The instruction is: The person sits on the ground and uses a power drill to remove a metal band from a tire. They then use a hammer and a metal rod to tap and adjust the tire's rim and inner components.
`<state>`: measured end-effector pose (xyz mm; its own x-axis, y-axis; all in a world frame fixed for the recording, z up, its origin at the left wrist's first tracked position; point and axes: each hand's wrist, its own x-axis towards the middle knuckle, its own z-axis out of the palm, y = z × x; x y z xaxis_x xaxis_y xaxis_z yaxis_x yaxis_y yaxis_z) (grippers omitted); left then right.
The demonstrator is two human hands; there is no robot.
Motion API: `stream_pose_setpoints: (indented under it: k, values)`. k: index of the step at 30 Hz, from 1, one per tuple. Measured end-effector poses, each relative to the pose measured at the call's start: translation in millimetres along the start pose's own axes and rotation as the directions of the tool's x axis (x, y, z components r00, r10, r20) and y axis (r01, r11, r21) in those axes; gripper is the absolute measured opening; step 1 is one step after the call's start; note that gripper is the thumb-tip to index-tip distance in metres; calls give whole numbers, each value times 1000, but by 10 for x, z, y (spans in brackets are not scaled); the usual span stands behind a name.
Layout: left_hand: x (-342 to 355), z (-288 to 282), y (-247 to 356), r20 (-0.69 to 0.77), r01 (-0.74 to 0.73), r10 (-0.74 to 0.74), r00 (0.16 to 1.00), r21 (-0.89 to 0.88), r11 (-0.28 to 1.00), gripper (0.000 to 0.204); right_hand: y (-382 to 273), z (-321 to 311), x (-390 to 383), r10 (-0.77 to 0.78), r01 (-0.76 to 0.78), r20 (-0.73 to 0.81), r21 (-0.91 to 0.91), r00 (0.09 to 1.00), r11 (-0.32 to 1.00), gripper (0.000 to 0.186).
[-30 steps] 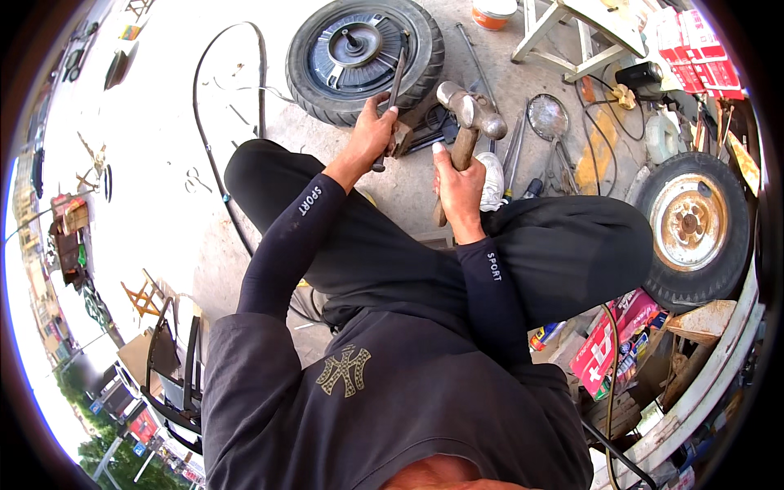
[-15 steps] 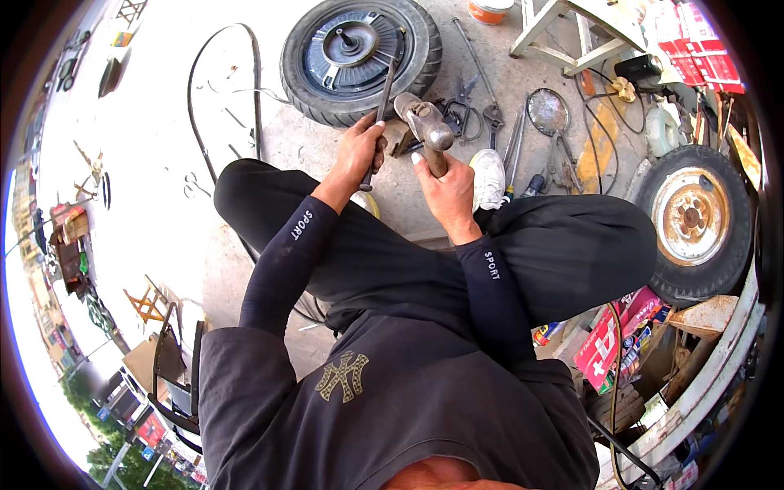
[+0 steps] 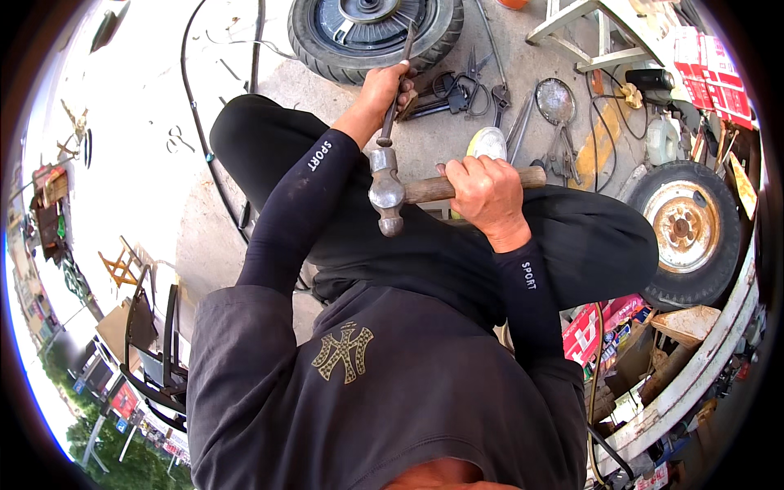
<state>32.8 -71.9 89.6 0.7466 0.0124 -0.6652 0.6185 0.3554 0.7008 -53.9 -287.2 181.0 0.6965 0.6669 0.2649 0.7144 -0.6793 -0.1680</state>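
My right hand [image 3: 482, 192] grips the wooden handle of a ball-peen hammer [image 3: 386, 192], whose steel head hangs over my lap. My left hand [image 3: 382, 86] is closed around a thin metal rod [image 3: 398, 77] that slants up toward a black tyre with a wheel [image 3: 371, 28] lying flat on the concrete. The rod's lower end sits just above the hammer head. Both arms wear black sleeves.
Pliers, cutters and other hand tools [image 3: 482, 90] lie scattered on the ground past my hands. A second wheel with a rusty rim [image 3: 686, 229] lies at the right, a white stool frame [image 3: 584, 33] at the top right, a black hose [image 3: 196, 114] at the left.
The hammer has come back from the tyre toward my lap, its head swinging left and down. My left hand keeps the rod by the tyre.
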Motion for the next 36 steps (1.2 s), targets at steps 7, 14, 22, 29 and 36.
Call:
stream_pose_setpoints:
  k: [7,14,22,29,36]
  values:
    - [-18,53,146,26,13,-12,1000,-55,998,25,-155,-8,-72,35,-17,93,-184,995,983,16]
    - [-3,62,70,4,-20,20,1000,-42,999,27,-338,-230,-22,-82,85,-89,32,993,996,32]
    - [14,83,41,-29,-20,19,999,-42,999,28,-384,-266,-2,-102,98,-150,-36,983,995,34]
    - [78,62,-74,-33,-75,76,997,21,997,30,-61,17,-255,135,-128,40,-128,990,983,26]
    - [100,97,-54,-32,-32,28,999,-118,993,28,-440,-248,-53,-223,231,-159,34,962,972,37]
